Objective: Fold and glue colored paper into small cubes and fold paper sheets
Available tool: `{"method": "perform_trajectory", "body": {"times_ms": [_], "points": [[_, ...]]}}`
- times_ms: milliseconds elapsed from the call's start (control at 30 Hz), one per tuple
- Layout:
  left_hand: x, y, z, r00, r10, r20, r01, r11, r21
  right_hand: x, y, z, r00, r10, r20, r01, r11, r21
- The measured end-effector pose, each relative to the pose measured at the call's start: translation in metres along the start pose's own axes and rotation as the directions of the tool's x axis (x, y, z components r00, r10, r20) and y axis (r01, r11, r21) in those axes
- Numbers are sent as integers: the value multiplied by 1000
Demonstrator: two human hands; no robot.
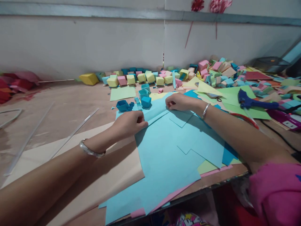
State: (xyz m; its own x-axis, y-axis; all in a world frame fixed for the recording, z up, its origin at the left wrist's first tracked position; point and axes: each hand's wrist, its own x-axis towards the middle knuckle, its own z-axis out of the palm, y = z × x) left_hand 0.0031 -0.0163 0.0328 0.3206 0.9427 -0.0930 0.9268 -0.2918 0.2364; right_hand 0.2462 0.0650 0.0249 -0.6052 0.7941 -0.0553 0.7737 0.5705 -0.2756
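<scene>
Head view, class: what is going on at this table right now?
A person is working light blue paper on a table. The left hand and the right hand both pinch and press the far edge of the top sheet, where it looks folded. Small blue paper boxes stand just beyond the hands, with many coloured paper cubes along the wall. A blue glue gun lies at the right.

Far edge: a row of small folded paper cubes [141, 78] in yellow, pink and blue is lying along the white wall [82, 44].
Far right: a bigger heap of cubes [218, 72] is piling up.
Right side: a blue glue gun [249, 101] is resting on green paper sheets [235, 97].
Left side: two clear rods [72, 133] are lying on the brown tabletop [58, 103].
Wall top: pink paper flowers [219, 4] are hanging.
</scene>
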Motion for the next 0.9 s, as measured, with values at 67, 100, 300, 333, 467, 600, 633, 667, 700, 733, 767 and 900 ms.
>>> {"method": "perform_trajectory", "body": {"times_ms": [67,100,300,333,467,600,633,667,700,733,767,900], "points": [[0,-1,-2,999,5,41,-3,998,-68,1,0,0,1000,4,2,-4,1000,-4],[0,-1,-3,998,-4,66,10,996,-92,1,1,0,1000,3,1,-3,1000,-5],[-1,3,-8,995,-66,78,74,991,-110,1,3,1,1000,13,-4,-13,1000,11],[-2,4,-9,994,-75,85,84,991,-105,1,3,1,1000,14,-3,-14,1000,12],[-1,4,-10,991,-71,110,81,992,-92,1,3,1,1000,10,-8,-10,1000,5],[-1,6,-11,993,-76,92,86,991,-103,1,2,1,1000,14,-3,-14,1000,0],[-2,7,-11,992,-88,89,97,991,-95,1,2,1,1000,14,-3,-14,1000,-3],[-2,8,-13,991,-103,87,110,991,-78,1,2,1,1000,13,-4,-13,1000,-5],[-2,9,-14,989,-117,88,122,991,-57,1,1,1,1000,11,-6,-11,1000,-6],[-2,10,-16,987,-129,92,133,990,-40,1,2,1,1000,11,-8,-11,1000,-4],[-2,11,-17,986,-137,100,140,990,-31,1,2,1,1000,11,-10,-11,1000,0],[-1,11,-19,983,-140,117,146,989,-38,1,4,2,1000,7,-9,-7,1000,19]]}}
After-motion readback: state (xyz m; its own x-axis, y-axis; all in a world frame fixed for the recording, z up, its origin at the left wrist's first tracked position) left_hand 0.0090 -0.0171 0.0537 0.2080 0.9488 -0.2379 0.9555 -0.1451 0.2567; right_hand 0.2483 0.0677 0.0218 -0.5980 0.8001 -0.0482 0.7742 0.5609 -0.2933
